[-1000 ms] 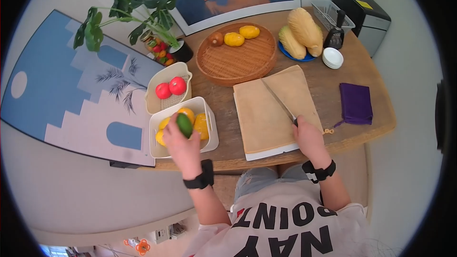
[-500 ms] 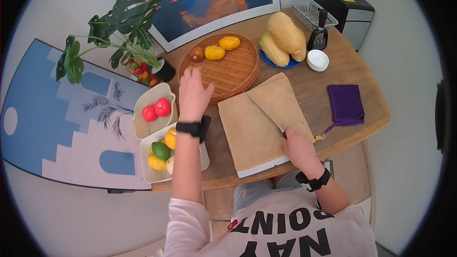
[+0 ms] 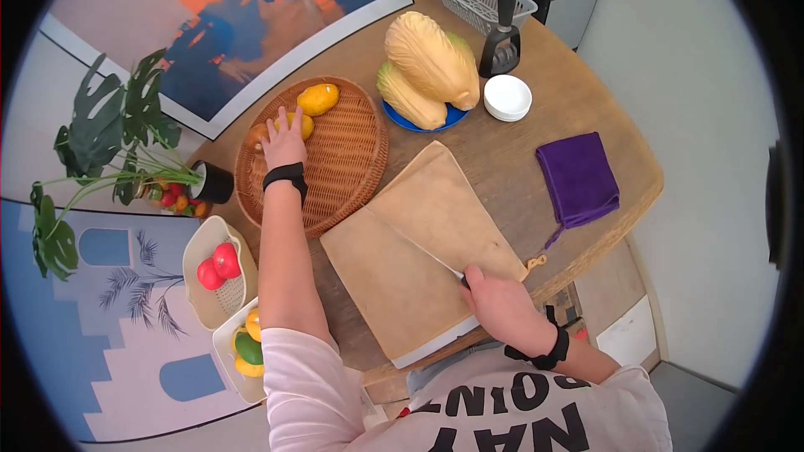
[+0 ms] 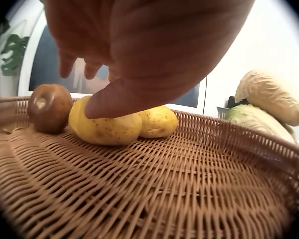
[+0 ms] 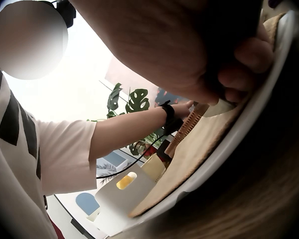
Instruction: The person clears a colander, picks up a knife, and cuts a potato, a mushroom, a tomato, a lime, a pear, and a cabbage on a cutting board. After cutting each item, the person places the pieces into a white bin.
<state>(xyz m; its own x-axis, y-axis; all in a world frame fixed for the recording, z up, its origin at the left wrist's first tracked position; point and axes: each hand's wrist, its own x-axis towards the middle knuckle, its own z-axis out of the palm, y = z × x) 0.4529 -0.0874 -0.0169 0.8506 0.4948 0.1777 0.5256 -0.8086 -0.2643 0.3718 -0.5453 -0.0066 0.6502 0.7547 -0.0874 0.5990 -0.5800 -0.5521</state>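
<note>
My left hand [image 3: 286, 149] reaches into the round wicker tray [image 3: 350, 163], fingers spread over the nearer yellow potato [image 4: 120, 130]. In the left wrist view the thumb lies against that potato's side. Another yellow potato [image 3: 318, 100] sits just behind it, and a round brown onion-like vegetable [image 4: 50, 107] is on the other side. My right hand [image 3: 502, 311] grips a knife [image 3: 421, 251] by its dark handle. Its blade lies low across the tan cutting board [image 3: 402, 293], pointing toward the tray. The fingers hide most of the handle.
Two red tomatoes [image 3: 219, 266] lie in a cream basket, beside a white bin [image 3: 224, 343] of yellow and green produce. Napa cabbages [image 3: 431, 59] rest on a blue plate. White bowls [image 3: 507, 97], a black-handled tool [image 3: 502, 38] and a purple cloth [image 3: 578, 180] stand rightward.
My left hand let go of the green fruit in the white bin, then moved forward to the potatoes in the wicker tray. The right hand still holds the knife. The head view has turned left.
</note>
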